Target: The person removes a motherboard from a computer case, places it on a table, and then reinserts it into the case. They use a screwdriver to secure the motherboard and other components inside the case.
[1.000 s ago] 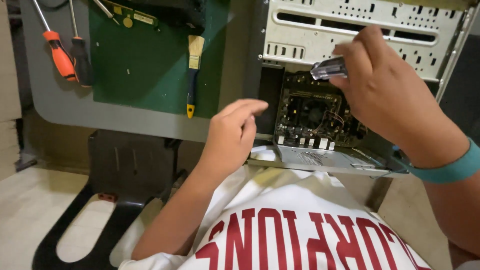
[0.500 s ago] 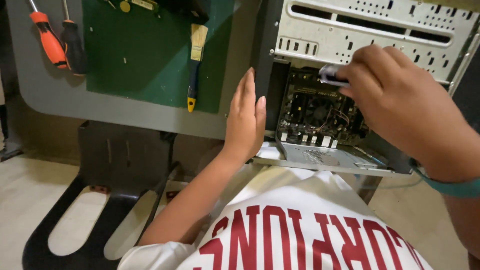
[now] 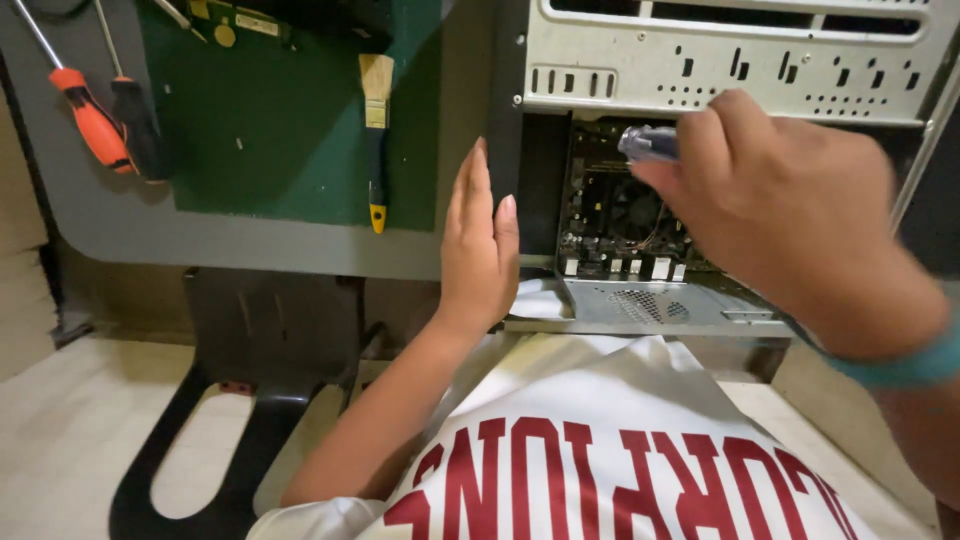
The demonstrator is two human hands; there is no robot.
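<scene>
Pressing flat against the black front edge of the open computer case, the left hand now stands upright with its fingers straight and together, holding nothing; a second ago it was curled loosely and lower, near the case's bottom lip, and half a second ago it was rising to this spot. That looks like a bracing hold, steadying the case while the other hand works inside.

The right hand is closed around a screwdriver with a clear, bluish handle, of which only the butt end shows past the fingers; the shaft and tip are hidden behind the hand. Across the earlier pictures this hand has stayed over the opening with the same grip, shifting only a little, so the tool seems to be already set to its work on the motherboard just beyond the knuckles. A teal wristband rings that wrist.

The case lies at the desk's near edge, its opening facing the person, with the left hand at its left side and the right hand over its middle. Farther left, on a green mat toward the desk's far left corner, lie a yellow-handled brush, an orange-handled screwdriver and a black-handled one, all well apart from both hands.
</scene>
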